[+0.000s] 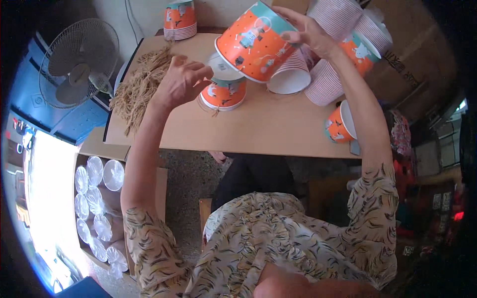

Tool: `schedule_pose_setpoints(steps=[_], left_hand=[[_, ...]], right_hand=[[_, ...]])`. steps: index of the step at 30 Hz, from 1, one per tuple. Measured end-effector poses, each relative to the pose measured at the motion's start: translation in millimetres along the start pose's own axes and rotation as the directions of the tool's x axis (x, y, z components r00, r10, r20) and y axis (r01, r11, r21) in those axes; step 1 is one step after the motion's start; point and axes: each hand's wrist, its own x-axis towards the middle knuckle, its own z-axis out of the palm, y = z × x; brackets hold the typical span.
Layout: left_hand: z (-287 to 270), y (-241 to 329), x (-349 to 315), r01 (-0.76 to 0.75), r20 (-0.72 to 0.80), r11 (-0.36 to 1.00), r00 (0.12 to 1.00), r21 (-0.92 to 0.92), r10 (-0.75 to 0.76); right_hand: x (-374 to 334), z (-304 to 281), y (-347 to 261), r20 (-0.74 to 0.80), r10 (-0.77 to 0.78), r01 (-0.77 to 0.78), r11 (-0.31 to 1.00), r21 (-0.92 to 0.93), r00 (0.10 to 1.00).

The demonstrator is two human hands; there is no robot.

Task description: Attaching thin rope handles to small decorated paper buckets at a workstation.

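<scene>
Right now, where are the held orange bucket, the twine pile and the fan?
Held orange bucket [256, 45]: head view, on its printed side.
Twine pile [141, 87]: head view, middle of the strands.
Fan [79, 73]: head view, its central hub.

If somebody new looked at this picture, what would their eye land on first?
Probably the big orange and teal tub, held tilted above the table by the right hand. Next might come the shaggy heap of tan twine on the table's left side, then the round caged fan at the picture's upper left.
</scene>
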Motion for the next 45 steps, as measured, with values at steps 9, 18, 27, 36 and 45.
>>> schedule_pose_setpoints(steps=[9, 18, 27, 36, 45], left_hand=[[14, -52, -25, 0.020, 0.117, 0.992, 0.992, 0.125, -0.035], [27, -43, -44, -0.022, 0.216, 0.992, 0.976, 0.123, -0.005], [60, -35, -59, 0.019, 0.272, 0.989, 0.961, 0.146, -0.059], [76, -34, -60, 0.082, 0.466, 0.984, 0.872, 0.157, -0.147], [85, -33, -70, 0.049, 0.488, 0.983, 0.863, 0.175, -0.130]], right_hand=[[56, 27, 8, 0.172, 0.113, -0.090, 0.987, -0.134, 0.979], [68, 53, 10, 0.309, 0.184, -0.077, 0.942, -0.327, 0.933], [72, 76, 25, 0.391, 0.044, 0.142, 0.890, -0.434, 0.919], [65, 107, 33, 0.409, 0.046, 0.161, 0.875, -0.456, 0.911], [56, 130, 45, 0.324, 0.110, 0.099, 0.820, -0.564, 0.940]])
